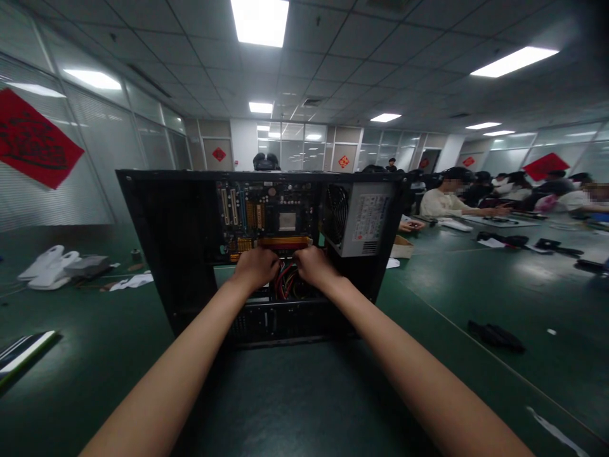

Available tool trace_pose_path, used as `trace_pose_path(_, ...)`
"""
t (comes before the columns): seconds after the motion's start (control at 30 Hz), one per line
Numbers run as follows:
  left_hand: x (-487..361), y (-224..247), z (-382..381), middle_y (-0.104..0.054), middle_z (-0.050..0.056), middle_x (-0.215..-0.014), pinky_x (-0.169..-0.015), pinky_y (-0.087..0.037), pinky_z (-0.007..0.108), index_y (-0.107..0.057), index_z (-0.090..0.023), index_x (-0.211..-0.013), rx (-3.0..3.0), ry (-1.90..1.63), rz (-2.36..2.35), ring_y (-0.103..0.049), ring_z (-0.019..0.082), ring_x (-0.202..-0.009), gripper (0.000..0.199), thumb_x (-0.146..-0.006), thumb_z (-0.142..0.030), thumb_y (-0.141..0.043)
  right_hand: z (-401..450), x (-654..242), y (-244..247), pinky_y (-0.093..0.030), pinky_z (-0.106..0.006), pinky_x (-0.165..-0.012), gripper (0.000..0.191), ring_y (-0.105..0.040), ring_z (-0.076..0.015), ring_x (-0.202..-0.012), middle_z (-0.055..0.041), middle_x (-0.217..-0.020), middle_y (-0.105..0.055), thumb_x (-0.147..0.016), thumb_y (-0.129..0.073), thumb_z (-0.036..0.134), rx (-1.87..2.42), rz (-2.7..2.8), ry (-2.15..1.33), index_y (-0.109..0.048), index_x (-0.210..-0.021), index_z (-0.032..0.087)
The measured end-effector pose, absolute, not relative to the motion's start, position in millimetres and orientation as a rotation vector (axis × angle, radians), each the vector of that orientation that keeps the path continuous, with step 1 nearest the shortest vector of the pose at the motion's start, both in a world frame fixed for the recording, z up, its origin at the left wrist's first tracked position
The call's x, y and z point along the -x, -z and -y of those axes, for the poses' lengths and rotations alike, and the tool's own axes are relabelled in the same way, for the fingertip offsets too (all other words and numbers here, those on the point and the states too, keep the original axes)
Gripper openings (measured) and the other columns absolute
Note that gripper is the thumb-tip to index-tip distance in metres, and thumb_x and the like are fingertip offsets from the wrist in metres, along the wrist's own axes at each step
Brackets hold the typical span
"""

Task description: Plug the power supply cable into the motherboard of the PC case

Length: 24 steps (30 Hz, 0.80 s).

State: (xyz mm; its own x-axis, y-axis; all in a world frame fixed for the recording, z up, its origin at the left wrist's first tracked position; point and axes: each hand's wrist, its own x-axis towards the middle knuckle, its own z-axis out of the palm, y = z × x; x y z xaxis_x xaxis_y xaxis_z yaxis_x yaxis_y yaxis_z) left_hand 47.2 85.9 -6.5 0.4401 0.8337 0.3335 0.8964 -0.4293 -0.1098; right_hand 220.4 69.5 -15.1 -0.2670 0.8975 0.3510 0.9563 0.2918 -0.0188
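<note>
Since the open computer case (pixel 166 216) stands upright on the worktop (pixel 304 400), I judge it heavy and rigid, best held by its frame; the motherboard (pixel 297 203), likely fragile, by its edges. My left hand (pixel 255 266) and right hand (pixel 316 265) are curled near its lower edge; any pinch, I cannot tell.

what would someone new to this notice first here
The big open black computer case standing mid-table, with both bare hands, left and right, inside it by the bundle of coloured cables. Next, the pale power supply at its upper right, then the large red paper decoration on the far left.
</note>
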Motion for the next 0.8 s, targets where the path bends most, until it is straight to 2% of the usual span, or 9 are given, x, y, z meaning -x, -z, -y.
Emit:
trace_pose_path(0.2, -51, 4, -81, -0.076, 0.011, -0.095, -0.072, -0.051, 0.036, -0.077, -0.025, -0.101, 2.392, 0.323, 1.529, -0.071, 0.03, -0.09, 0.039, -0.093, -0.041, -0.043, -69, -220, 14, -0.049, -0.03, -0.083, 0.028, -0.069, -0.0259, -0.1, -0.0154, -0.101, -0.073, -0.084, -0.05, 0.009, 1.718, 2.227, 0.255, -0.073, -0.1, 0.015)
trace_pose_path(0.43, -39, 11, -85, -0.076, 0.004, -0.105, -0.076, -0.052, 0.034, -0.075, -0.033, -0.111, 2.42, 0.495, 1.648, -0.07, 0.028, -0.098, 0.033, -0.092, -0.04, -0.048, -70, -222, 20, -0.049, -0.029, -0.079, 0.029, -0.07, -0.025, -0.096, -0.0145, -0.1, -0.073, -0.093, -0.045, 0.017, 1.673, 2.167, 0.21, -0.073, -0.101, 0.016)
trace_pose_path(0.63, -34, 12, -88, -0.076, 0.004, -0.106, -0.08, -0.051, 0.032, -0.075, -0.032, -0.111, 2.434, 0.506, 1.7, -0.069, 0.027, -0.102, 0.031, -0.092, -0.04, -0.052, -70, -223, 21, -0.047, -0.028, -0.083, 0.029, -0.068, -0.0235, -0.099, -0.0146, -0.103, -0.073, -0.096, -0.046, 0.02, 1.664, 2.153, 0.149, -0.073, -0.105, 0.015)
trace_pose_path(0.8, -37, 10, -87, -0.076, 0.004, -0.106, -0.076, -0.051, 0.033, -0.075, -0.033, -0.111, 2.395, 0.472, 1.719, -0.07, 0.028, -0.101, 0.032, -0.092, -0.041, -0.051, -72, -222, 23, -0.048, -0.029, -0.082, 0.029, -0.068, -0.0241, -0.098, -0.0149, -0.102, -0.072, -0.095, -0.047, 0.023, 1.662, 2.147, 0.128, -0.074, -0.104, 0.015)
